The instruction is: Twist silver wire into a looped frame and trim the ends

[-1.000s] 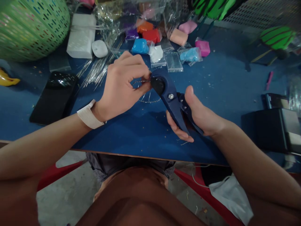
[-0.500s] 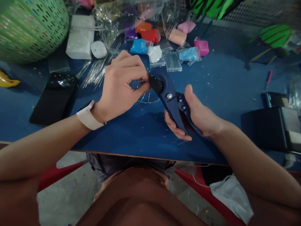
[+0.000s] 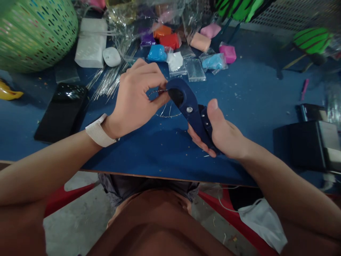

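Note:
My left hand (image 3: 141, 96) pinches a thin, twisted wire frame (image 3: 168, 116) between thumb and fingers. The frame curves below the fingertips, with a few fine strands across it. My right hand (image 3: 221, 131) is wrapped round the handles of a dark blue cutter (image 3: 195, 115). Its handles are squeezed together. The cutter's curved head meets the wire right at my left fingertips, and the jaws hide where the wire goes in. Just behind my left hand lies a bundle of straight silver wires (image 3: 108, 83).
A black phone (image 3: 61, 112) lies at the left, below a green basket (image 3: 39, 32) and a white block (image 3: 92, 42). Bagged coloured clay (image 3: 170, 41) is strewn at the back. On the right are a black box (image 3: 301, 145) and a green striped piece (image 3: 313, 41).
The cutter's handles have closed together in my right hand, and its head has tilted slightly around the wire. My left hand has stayed almost still.

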Available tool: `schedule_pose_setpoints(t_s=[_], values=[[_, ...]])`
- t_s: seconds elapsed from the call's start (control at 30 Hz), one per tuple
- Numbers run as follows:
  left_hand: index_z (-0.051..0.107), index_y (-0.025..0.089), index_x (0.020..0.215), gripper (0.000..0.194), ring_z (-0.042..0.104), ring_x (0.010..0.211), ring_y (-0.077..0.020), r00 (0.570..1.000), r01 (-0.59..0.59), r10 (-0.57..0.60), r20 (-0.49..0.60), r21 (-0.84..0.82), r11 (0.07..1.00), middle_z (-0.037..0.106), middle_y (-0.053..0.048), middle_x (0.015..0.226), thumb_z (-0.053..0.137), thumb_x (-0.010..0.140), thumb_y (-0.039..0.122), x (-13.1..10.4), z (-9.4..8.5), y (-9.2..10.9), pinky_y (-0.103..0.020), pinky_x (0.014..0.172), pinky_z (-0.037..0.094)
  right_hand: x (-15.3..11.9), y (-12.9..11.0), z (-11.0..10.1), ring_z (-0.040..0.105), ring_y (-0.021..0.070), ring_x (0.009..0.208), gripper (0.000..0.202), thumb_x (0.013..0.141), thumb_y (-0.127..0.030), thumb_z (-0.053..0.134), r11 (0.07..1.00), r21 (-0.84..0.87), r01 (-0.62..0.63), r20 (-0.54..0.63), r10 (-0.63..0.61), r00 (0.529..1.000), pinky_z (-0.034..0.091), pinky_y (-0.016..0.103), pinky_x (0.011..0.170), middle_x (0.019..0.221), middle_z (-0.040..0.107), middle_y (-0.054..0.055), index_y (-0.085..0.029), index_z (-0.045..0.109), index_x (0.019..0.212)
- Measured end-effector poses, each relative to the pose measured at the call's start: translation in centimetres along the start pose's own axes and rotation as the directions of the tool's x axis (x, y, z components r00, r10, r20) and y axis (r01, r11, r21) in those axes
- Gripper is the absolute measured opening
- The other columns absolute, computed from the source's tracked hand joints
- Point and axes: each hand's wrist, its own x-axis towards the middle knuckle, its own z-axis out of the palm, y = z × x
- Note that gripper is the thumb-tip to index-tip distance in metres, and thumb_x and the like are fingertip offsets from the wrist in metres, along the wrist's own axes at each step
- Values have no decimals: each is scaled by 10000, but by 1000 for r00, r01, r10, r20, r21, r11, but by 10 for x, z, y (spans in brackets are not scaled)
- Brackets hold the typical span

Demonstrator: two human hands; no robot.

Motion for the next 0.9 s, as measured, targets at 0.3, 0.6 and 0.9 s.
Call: schedule_pose_setpoints(t_s=[0.3,0.6,0.9], values=[[692,293,856,245,688,825,-248,996,-64,62,68,32,997,786,-7,866,904,953,220,0,-6,-5,-479,730,515,-8,-22,18,486,134,396,874,1126,-950,426,939,-334,82,-326,-196,925,336,318,391,461,525,14,-273,536,584],[751,290,978,155,722,854,-213,995,-72,82,65,-146,987,787,-31,940,722,1130,305,3,-7,3,-461,812,607,-9,-16,7,484,137,339,915,1209,-842,226,965,-257,56,-326,-141,935,373,306,350,458,539,28,-246,653,662],[755,267,1107,226,747,978,-189,985,-104,97,-145,-43,994,772,-45,1042,691,1206,459,4,-1,9,-402,850,641,-9,-17,1,488,118,314,953,1163,-917,167,976,-209,57,-257,-111,960,400,292,344,469,558,17,-244,647,686]])
